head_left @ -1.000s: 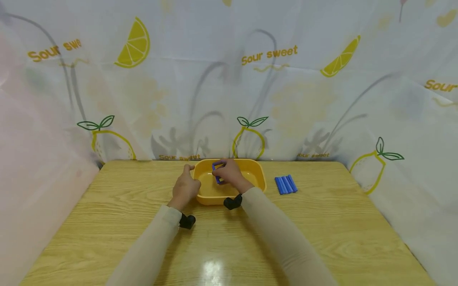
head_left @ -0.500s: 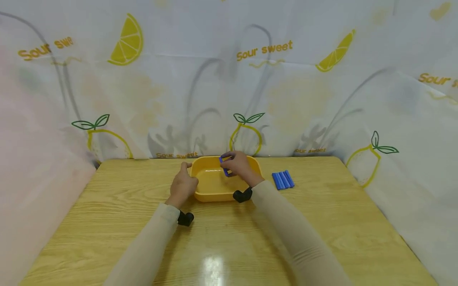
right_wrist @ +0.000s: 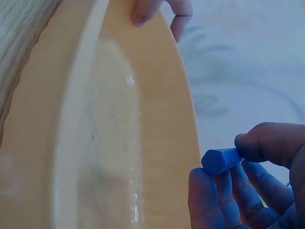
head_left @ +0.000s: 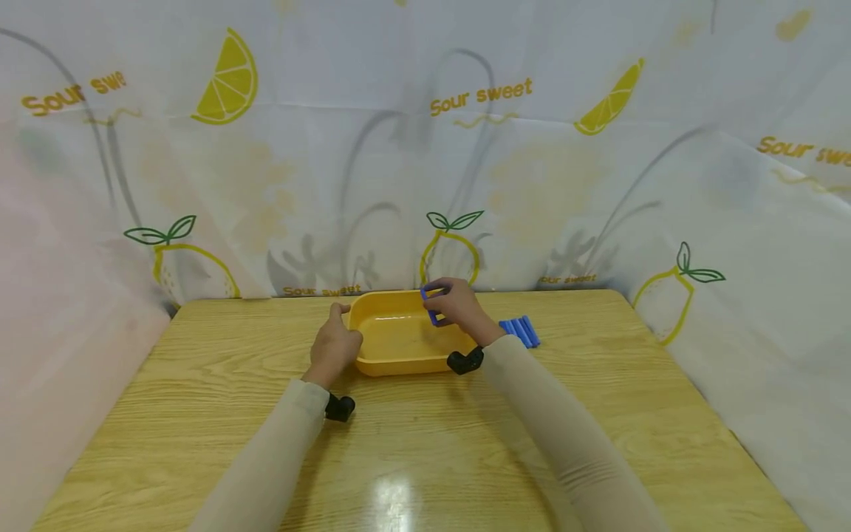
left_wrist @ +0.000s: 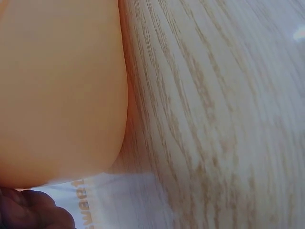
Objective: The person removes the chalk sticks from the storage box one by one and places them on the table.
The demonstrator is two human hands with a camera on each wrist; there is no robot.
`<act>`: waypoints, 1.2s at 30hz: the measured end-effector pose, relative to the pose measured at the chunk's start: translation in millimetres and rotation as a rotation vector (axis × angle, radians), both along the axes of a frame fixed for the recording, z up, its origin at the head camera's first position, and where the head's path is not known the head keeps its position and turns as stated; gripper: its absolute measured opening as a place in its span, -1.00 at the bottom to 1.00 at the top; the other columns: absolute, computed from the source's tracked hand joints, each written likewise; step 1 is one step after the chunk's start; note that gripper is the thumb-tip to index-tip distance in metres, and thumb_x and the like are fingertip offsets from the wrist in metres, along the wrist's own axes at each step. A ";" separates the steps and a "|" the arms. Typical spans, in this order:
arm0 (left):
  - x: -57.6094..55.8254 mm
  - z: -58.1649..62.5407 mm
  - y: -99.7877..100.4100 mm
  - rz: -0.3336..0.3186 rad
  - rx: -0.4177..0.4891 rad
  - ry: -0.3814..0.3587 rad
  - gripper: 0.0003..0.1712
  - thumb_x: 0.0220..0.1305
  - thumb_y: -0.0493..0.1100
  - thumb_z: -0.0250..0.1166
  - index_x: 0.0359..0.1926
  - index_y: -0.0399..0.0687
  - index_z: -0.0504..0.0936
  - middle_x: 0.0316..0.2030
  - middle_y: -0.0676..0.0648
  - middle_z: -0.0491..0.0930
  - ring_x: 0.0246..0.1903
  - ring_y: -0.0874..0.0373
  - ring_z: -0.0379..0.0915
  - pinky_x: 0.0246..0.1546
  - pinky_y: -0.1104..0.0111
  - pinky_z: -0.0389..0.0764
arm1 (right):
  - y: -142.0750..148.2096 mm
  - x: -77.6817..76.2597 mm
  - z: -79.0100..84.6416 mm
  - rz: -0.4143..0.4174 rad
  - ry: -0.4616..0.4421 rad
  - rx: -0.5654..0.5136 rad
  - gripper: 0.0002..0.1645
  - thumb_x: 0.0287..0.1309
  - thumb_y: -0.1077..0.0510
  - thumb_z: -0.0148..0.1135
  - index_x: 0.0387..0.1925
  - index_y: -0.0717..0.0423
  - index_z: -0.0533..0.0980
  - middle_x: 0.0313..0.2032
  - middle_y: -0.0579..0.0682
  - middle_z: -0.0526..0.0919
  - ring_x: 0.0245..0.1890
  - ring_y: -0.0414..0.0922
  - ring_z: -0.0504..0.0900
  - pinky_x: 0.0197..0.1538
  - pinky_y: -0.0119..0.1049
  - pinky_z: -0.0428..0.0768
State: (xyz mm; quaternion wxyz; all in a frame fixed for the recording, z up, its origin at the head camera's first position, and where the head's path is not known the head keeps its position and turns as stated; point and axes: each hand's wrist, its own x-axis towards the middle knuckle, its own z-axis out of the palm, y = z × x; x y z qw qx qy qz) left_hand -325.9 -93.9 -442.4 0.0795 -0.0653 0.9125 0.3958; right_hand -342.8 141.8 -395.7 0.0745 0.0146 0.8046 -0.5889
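A yellow plastic basin (head_left: 405,367) stands on the wooden table, its inside bare where visible. My left hand (head_left: 332,346) grips its left end; in the right wrist view the thumb (right_wrist: 143,12) lies inside the rim and other fingers are outside. My right hand (head_left: 462,304) is over the basin's right half. It pinches a short blue stick (right_wrist: 223,160) with a faceted end between thumb and fingertips, close to the back rim in the right wrist view. In the left wrist view, the basin's outer wall (left_wrist: 62,95) fills the left side.
Several blue sticks (head_left: 526,332) lie side by side on the table (head_left: 399,443) to the right of the basin, partly hidden by my right wrist. Behind the basin hangs a white cloth (head_left: 319,170) printed with lemons. Each wrist carries a black camera mount (head_left: 340,408).
My right hand has moved right across the basin, holding the blue stick, and its wrist now overlaps the loose sticks. The left hand keeps its grip on the rim. The head view shifted slightly.
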 end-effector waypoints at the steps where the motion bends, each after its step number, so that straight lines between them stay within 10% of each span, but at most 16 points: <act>1: 0.0 -0.2 -0.3 -0.001 0.002 0.001 -0.25 0.21 -0.23 0.01 0.43 0.14 0.07 -0.62 -0.08 0.42 -0.73 0.12 0.19 -0.71 0.35 0.25 | 2.2 0.0 0.0 -0.003 -0.004 -0.003 -0.59 0.11 0.23 0.28 0.05 0.11 0.54 -0.17 0.15 0.68 -0.28 0.13 0.68 -0.32 -0.14 0.69; 8: -0.6 -1.0 -0.8 -0.003 -0.005 -0.009 -0.24 0.20 -0.23 0.00 0.44 0.12 0.05 -0.60 -0.09 0.43 -0.72 0.11 0.20 -0.70 0.36 0.26 | 21.5 -3.3 1.4 -0.040 -0.009 0.028 -0.58 0.12 0.19 0.30 0.06 0.11 0.54 -0.19 0.14 0.66 -0.44 -0.12 0.66 -0.33 -0.18 0.69; 36: -1.3 2.3 0.6 -0.006 -0.045 -0.023 -0.24 0.21 -0.21 0.02 0.43 0.14 0.04 -0.57 -0.10 0.45 -0.68 0.09 0.24 -0.66 0.33 0.29 | 112.6 12.8 7.3 -0.125 -0.011 0.165 -0.52 0.17 0.16 0.23 0.14 0.20 0.47 -0.04 0.22 0.59 -0.23 -0.02 0.63 -0.14 -0.08 0.67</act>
